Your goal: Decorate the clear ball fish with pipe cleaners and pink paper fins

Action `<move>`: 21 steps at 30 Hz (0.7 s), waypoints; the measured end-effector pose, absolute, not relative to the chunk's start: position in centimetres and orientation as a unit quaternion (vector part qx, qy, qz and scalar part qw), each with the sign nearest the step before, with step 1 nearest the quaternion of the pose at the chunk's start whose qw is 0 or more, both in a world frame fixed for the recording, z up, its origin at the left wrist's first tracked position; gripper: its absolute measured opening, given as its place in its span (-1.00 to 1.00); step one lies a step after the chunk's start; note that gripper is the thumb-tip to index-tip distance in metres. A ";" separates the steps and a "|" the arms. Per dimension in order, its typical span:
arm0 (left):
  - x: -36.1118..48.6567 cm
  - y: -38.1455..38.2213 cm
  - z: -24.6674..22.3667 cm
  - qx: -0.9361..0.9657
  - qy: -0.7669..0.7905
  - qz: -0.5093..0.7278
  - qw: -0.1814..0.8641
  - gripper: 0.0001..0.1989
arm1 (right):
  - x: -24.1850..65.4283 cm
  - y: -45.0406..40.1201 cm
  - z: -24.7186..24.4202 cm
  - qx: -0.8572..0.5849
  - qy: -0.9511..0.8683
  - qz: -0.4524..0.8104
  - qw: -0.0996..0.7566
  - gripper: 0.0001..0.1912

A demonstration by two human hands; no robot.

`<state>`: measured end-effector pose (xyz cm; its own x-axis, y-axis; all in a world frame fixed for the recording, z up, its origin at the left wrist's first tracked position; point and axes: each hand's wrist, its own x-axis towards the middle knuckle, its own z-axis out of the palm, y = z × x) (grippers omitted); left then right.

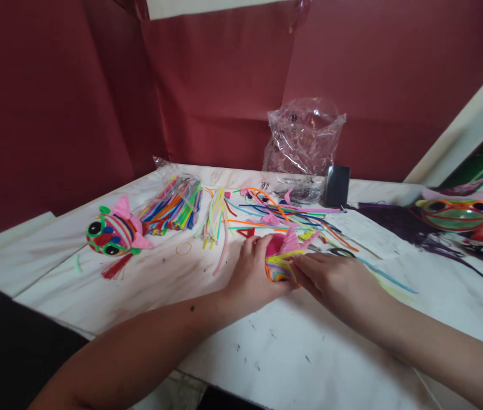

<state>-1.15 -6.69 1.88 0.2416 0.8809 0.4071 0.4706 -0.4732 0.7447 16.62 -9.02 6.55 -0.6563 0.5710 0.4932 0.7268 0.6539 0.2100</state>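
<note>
Between my hands is a small pipe-cleaner craft figure [281, 267] with yellow, orange and purple curved stripes and pink fin-like pieces on top. My left hand [252, 276] is wrapped round its left side. My right hand [330, 279] pinches at its right edge, near a yellow strip; the fingertips are partly hidden. Just behind the figure lie loose pipe cleaners [262, 221] in many colours. A pair of scissors [342, 252] with dark handles rests beyond my right hand.
A finished-looking fish figure [111, 236] stands at the left, beside a bagged bundle of pipe cleaners [173, 208]. At the back are a clear plastic bag [303, 136] and a dark upright phone-like slab [337, 187]. Another figure [457, 213] with big eyes sits at the right.
</note>
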 end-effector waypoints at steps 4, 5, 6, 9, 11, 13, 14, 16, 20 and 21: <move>-1.5 -6.6 2.1 0.755 0.422 0.433 0.254 -0.26 | 16.8 -9.2 6.5 -0.368 -0.885 -0.204 0.198 -0.68; -1.6 -6.5 2.2 0.757 0.411 0.438 0.258 -0.35 | 16.8 -9.2 6.5 -0.369 -0.883 -0.207 0.203 -0.67; -1.7 -6.4 2.2 0.758 0.402 0.443 0.262 -0.44 | 16.8 -9.2 6.5 -0.370 -0.881 -0.210 0.206 -0.65; -1.9 -6.1 2.1 0.763 0.392 0.440 0.265 -0.55 | 16.6 -9.4 6.5 -0.368 -0.880 -0.214 0.211 -0.60; -1.8 -6.0 2.0 0.764 0.400 0.434 0.263 -0.52 | 16.4 -9.4 6.6 -0.367 -0.879 -0.215 0.213 -0.57; -1.7 -5.9 1.9 0.761 0.406 0.431 0.265 -0.50 | 16.5 -9.5 6.5 -0.372 -0.877 -0.213 0.218 -0.58; -1.7 -5.9 1.9 0.758 0.409 0.432 0.268 -0.50 | 16.6 -9.5 6.4 -0.376 -0.875 -0.209 0.223 -0.61; -1.7 -5.8 1.9 0.752 0.412 0.436 0.275 -0.50 | 17.1 -9.6 6.2 -0.386 -0.870 -0.192 0.237 -0.71; -1.7 -5.5 1.8 0.744 0.421 0.437 0.281 -0.49 | 18.4 -9.9 5.6 -0.393 -0.870 -0.150 0.258 -0.82; -1.6 -5.4 1.7 0.743 0.423 0.436 0.282 -0.48 | 18.7 -9.9 5.4 -0.389 -0.872 -0.141 0.260 -0.81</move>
